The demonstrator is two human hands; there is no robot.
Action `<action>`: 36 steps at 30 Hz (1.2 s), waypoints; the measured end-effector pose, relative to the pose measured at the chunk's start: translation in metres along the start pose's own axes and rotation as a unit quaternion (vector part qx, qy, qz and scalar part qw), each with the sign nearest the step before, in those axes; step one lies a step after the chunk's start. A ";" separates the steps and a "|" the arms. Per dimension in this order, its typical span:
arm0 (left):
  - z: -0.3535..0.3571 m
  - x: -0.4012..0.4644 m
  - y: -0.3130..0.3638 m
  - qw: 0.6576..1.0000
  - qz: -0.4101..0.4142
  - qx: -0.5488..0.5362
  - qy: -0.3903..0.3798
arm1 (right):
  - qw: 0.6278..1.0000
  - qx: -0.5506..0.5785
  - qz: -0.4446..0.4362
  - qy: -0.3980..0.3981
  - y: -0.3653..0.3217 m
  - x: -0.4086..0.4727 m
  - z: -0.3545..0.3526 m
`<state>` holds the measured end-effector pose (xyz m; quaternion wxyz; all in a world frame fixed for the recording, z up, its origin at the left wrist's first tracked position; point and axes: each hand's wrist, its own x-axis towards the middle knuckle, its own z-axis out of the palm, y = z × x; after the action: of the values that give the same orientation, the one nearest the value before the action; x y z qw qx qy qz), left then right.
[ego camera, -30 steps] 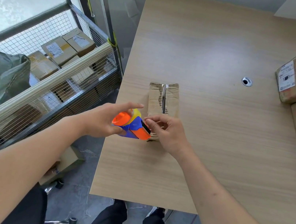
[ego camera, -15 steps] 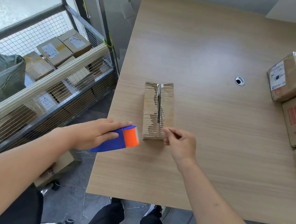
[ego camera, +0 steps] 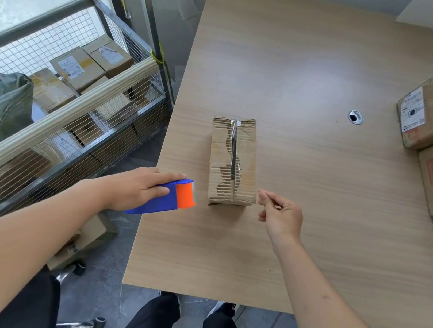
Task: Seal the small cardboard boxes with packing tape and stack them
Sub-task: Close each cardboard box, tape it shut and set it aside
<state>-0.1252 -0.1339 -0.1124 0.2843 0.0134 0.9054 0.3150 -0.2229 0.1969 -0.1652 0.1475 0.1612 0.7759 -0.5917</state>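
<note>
Holding the tape dispenser (ego camera: 174, 195) just left of the small box (ego camera: 234, 162), left hand (ego camera: 135, 188) wrapped round it. Right hand (ego camera: 281, 214) sits just right of the box, fingers loosely curled, grasping nothing. Tape tail could stick back onto the roll, honestly.

Looking down at ourselves, both our forearms are bare, no sleeves reaching past the elbow and nothing on either wrist. Our left hand (ego camera: 140, 187) and right hand (ego camera: 280, 215) have no gloves or rings we can spot. Below the table edge we're in black trousers (ego camera: 157, 323), shoes mostly hidden.
</note>
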 end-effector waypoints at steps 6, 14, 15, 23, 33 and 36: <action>0.011 0.019 -0.012 1.000 -0.015 0.025 -0.011 | 0.999 0.003 0.024 -0.048 0.011 0.010 0.002; 0.019 0.033 0.000 0.999 -0.016 0.035 -0.003 | 0.981 -0.172 -0.067 -0.051 0.024 0.021 0.009; 0.020 0.033 0.000 0.999 -0.013 0.032 -0.001 | 0.974 -0.183 -0.134 -0.027 0.017 0.017 0.009; 0.025 0.033 -0.002 1.000 -0.018 0.018 -0.001 | 0.853 -0.341 -0.360 -0.159 0.000 0.022 0.030; 0.028 0.028 -0.004 1.000 -0.012 -0.005 0.011 | 0.766 -0.449 -0.431 -0.160 -0.004 0.004 0.042; 0.030 0.023 -0.004 0.999 -0.009 -0.036 0.021 | 0.769 -0.444 -0.418 -0.189 0.004 0.004 0.055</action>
<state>-0.1287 -0.1153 -0.1454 0.2687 -0.0117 0.8993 0.3448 -0.2227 0.1446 -0.1841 0.0843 -0.3781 0.8994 -0.2025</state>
